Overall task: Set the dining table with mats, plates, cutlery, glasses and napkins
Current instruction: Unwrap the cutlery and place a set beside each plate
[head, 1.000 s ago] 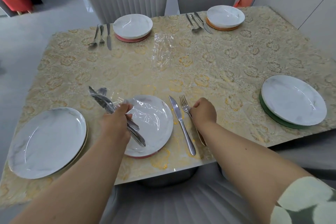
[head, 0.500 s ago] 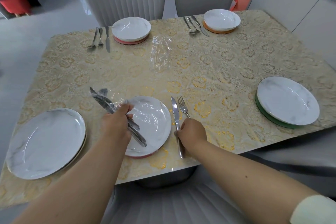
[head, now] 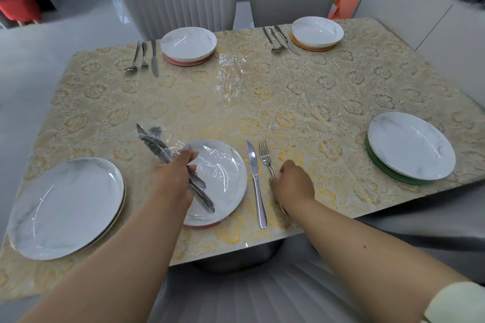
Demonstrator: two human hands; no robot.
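The left hand (head: pixel 172 178) is gripping a plastic-wrapped cutlery bundle (head: pixel 168 158) above the near plate (head: pixel 225 178), fingers curled around it. The right hand (head: pixel 292 185) is pinching the handle of the fork (head: pixel 265 156), just right of that plate. The knife (head: pixel 255 178) is lying flat between plate and fork, touching neither.

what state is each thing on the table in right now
left hand: grips a wrapped cutlery bundle over the near plate
right hand: curled on the fork handle
knife: flat between plate and fork
far plates: cutlery laid beside each
left plate: no cutlery
right plate: no cutlery
plastic wrap: lying mid-table
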